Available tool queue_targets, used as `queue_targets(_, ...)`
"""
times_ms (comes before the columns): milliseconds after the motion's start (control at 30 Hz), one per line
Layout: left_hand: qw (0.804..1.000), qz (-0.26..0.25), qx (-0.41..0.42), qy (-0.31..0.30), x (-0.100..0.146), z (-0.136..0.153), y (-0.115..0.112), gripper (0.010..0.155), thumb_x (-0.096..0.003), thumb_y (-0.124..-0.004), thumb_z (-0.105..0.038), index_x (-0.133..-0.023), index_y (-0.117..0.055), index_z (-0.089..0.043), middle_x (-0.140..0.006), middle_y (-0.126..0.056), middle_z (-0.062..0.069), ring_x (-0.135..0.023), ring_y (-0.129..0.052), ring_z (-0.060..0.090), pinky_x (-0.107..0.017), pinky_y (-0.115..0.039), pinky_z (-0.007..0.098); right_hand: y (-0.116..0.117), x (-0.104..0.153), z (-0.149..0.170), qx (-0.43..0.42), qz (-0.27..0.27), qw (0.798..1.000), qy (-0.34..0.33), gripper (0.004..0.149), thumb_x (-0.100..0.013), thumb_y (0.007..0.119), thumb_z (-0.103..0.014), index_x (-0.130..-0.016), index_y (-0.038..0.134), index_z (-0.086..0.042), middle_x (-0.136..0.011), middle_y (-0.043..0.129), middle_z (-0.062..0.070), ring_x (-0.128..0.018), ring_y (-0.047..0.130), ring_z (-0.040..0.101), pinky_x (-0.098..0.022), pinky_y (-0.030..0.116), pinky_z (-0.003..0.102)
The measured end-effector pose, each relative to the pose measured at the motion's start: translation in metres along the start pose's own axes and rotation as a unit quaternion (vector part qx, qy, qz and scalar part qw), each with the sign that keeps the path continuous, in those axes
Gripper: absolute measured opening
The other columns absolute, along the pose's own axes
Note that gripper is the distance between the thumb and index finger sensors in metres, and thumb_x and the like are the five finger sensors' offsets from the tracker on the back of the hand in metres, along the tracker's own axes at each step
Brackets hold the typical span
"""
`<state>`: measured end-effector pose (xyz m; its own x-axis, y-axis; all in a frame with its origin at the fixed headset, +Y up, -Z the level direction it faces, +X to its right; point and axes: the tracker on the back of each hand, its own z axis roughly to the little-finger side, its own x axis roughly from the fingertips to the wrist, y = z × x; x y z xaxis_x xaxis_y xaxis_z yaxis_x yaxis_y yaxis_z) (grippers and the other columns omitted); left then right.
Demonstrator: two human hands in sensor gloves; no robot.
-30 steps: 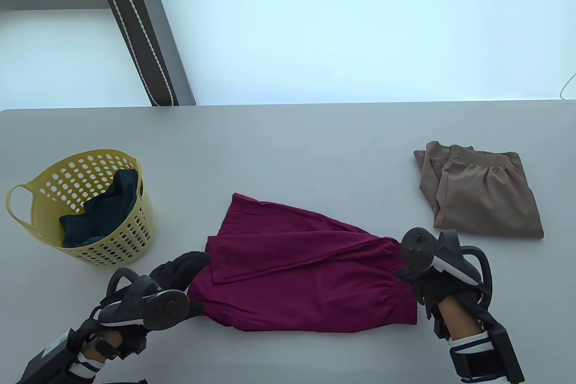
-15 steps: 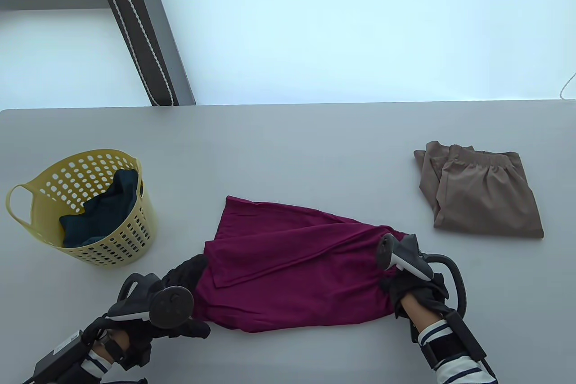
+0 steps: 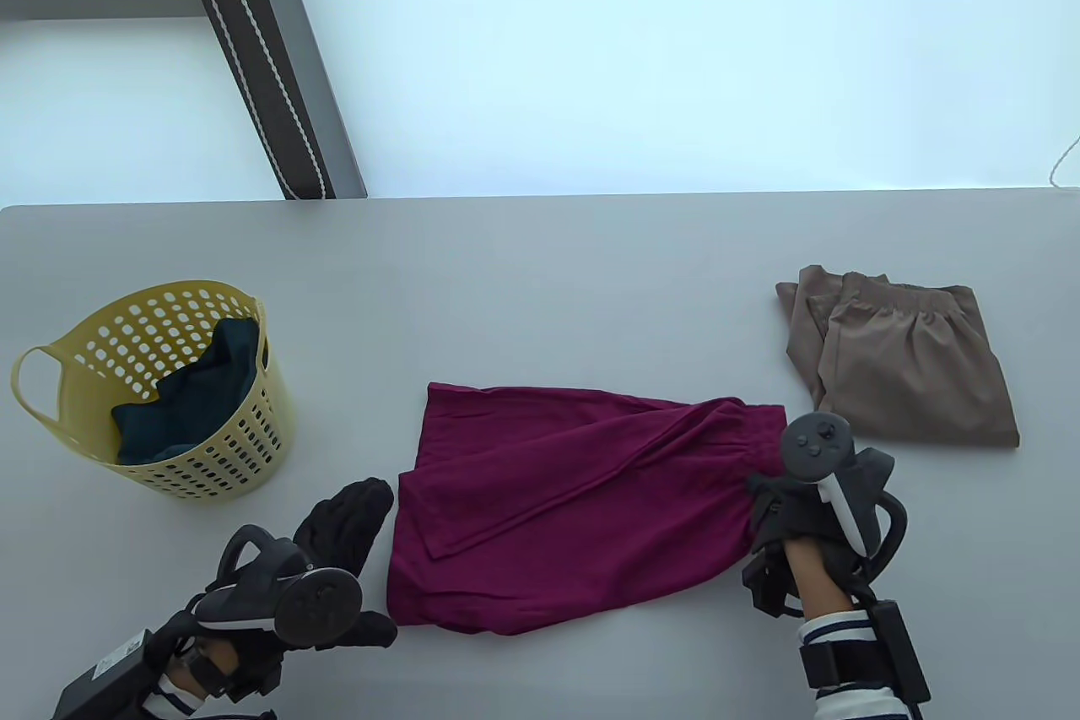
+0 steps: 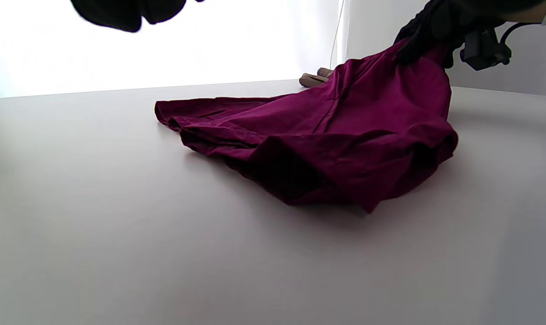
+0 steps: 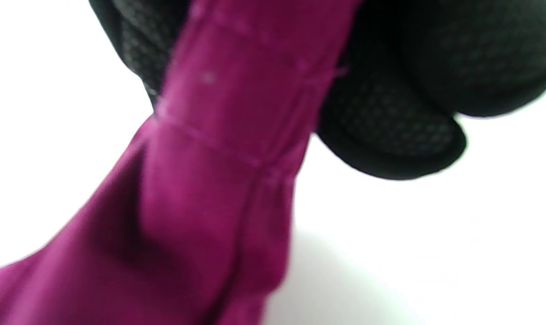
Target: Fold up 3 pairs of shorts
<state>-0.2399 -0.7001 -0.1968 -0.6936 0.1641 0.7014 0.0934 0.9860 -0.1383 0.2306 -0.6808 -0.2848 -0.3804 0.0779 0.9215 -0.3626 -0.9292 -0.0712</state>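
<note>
Grey matte table [image 3: 591, 273] under a bright backlit window, seen from above and from both wrists. At centre lies the pair of magenta woven shorts [image 3: 574, 500], folded lengthwise with one leg over the other, hems toward the left and elastic waistband toward the right. The right hand [image 3: 797, 522] pinches the waistband between curled gloved fingers [image 5: 390, 135] and thumb, raising that end off the table, as the left wrist view confirms. The left hand [image 3: 346, 522] rests just beside the hem end, fingers relaxed and apart from the cloth, holding nothing. At far right sits the folded pair of taupe shorts [image 3: 903, 365], apparently finished. At left, the yellow perforated plastic basket [image 3: 51, 382] holds a dark teal garment [image 3: 186, 408], presumably the third pair, not yet folded.

Judged stage: second of three pairs, lengthwise fold made, crosswise fold pending. The next move probably calls for carrying the waistband over toward the hems, or the reverse, while the free hand pins the far end, since the loose fabric is likely to slide or bunch.
</note>
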Motion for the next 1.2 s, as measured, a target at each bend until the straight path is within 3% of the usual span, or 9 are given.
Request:
queue_targets(233, 1.000, -0.005, -0.013, 0.003, 0.005, -0.003, 0.002, 0.122, -0.0356, -0.058, -0.071, -0.103, -0.001, 0.014, -0.113, -0.029, 0.045, -0.104, -0.051, 0.063, -0.072, -0.059, 0.070, -0.057, 0.026, -0.127, 0.153, 0.066, 0.976, -0.140, 0.065, -0.043, 0.082, -0.027, -0.091, 0.061, 0.010, -0.059, 0.085, 0.029, -0.030, 0.101, 0.030, -0.023, 0.086, 0.042)
queue_targets(367, 0.999, -0.008, -0.031, 0.007, 0.006, -0.002, 0.002, 0.122, -0.0358, -0.058, -0.071, -0.103, -0.001, 0.013, -0.113, -0.029, 0.044, -0.103, -0.051, 0.063, -0.071, -0.060, 0.070, -0.026, 0.067, -0.195, 0.151, 0.049, 0.954, -0.253, 0.069, -0.044, 0.080, -0.030, -0.093, 0.056, 0.011, -0.060, 0.085, 0.029, -0.032, 0.102, 0.030, -0.024, 0.087, 0.041)
queue_targets(533, 1.000, 0.001, -0.030, 0.005, 0.005, -0.002, -0.002, 0.122, -0.0359, -0.058, -0.070, -0.103, -0.001, 0.014, -0.112, -0.027, 0.045, -0.103, -0.050, 0.064, -0.071, -0.059, 0.071, 0.092, 0.115, -0.224, 0.106, -0.267, 0.870, -0.400, 0.087, -0.048, 0.067, -0.042, -0.100, 0.024, 0.014, -0.087, 0.054, 0.047, -0.072, 0.075, 0.061, -0.047, 0.069, 0.063)
queue_targets(600, 1.000, 0.005, -0.031, 0.004, 0.005, -0.002, -0.003, 0.122, -0.0357, -0.058, -0.071, -0.102, 0.000, 0.014, -0.112, -0.027, 0.045, -0.103, -0.050, 0.064, -0.071, -0.059, 0.071, 0.159, 0.134, -0.212, 0.164, -0.443, 0.791, -0.388, 0.091, -0.049, 0.064, -0.042, -0.096, 0.010, 0.015, -0.088, 0.030, 0.052, -0.074, 0.050, 0.072, -0.049, 0.056, 0.069)
queue_targets(667, 0.999, 0.007, -0.035, -0.005, 0.005, -0.001, -0.004, 0.125, -0.0347, -0.056, -0.073, -0.101, 0.003, 0.015, -0.112, -0.023, 0.046, -0.104, -0.047, 0.065, -0.072, -0.057, 0.071, 0.181, 0.146, -0.204, 0.214, -0.502, 0.739, -0.394, 0.102, -0.050, 0.062, -0.044, -0.085, -0.015, 0.013, -0.072, -0.012, 0.052, -0.065, 0.009, 0.074, -0.048, 0.035, 0.071)
queue_targets(767, 0.999, -0.007, -0.044, -0.008, 0.006, -0.002, -0.003, 0.129, -0.0340, -0.054, -0.075, -0.098, 0.009, 0.017, -0.112, -0.019, 0.047, -0.105, -0.046, 0.065, -0.073, -0.056, 0.072, 0.166, 0.148, -0.209, 0.250, -0.395, 0.770, -0.434, 0.102, -0.049, 0.059, -0.049, -0.086, -0.013, 0.012, -0.081, 0.004, 0.052, -0.072, 0.027, 0.074, -0.051, 0.046, 0.068)
queue_targets(867, 0.998, -0.007, -0.055, -0.007, 0.006, -0.003, -0.004, 0.130, -0.0340, -0.054, -0.076, -0.098, 0.010, 0.017, -0.112, -0.019, 0.048, -0.106, -0.050, 0.063, -0.073, -0.057, 0.072, 0.122, 0.130, -0.215, 0.094, -0.268, 0.851, -0.443, 0.102, -0.050, 0.058, -0.051, -0.087, -0.018, 0.004, -0.085, -0.005, 0.048, -0.076, 0.022, 0.074, -0.054, 0.042, 0.069)
queue_targets(967, 0.998, -0.001, -0.056, -0.007, 0.005, -0.003, -0.006, 0.130, -0.0338, -0.054, -0.076, -0.098, 0.011, 0.017, -0.114, -0.019, 0.044, -0.107, -0.054, 0.058, -0.073, -0.059, 0.070, 0.085, 0.108, -0.210, 0.017, -0.187, 0.880, -0.436, 0.101, -0.050, 0.054, -0.056, -0.089, -0.018, 0.004, -0.089, 0.002, 0.047, -0.082, 0.032, 0.070, -0.058, 0.049, 0.066)
queue_targets(1200, 0.998, -0.001, -0.062, -0.003, 0.004, -0.002, -0.006, 0.129, -0.0338, -0.054, -0.076, -0.099, 0.008, 0.016, -0.115, -0.021, 0.041, -0.107, -0.053, 0.058, -0.073, -0.058, 0.069, 0.064, 0.020, -0.129, -0.093, -0.093, 0.971, -0.202, 0.102, -0.050, 0.054, -0.060, -0.097, 0.003, 0.015, -0.090, 0.010, 0.051, -0.078, 0.025, 0.074, -0.055, 0.042, 0.070)
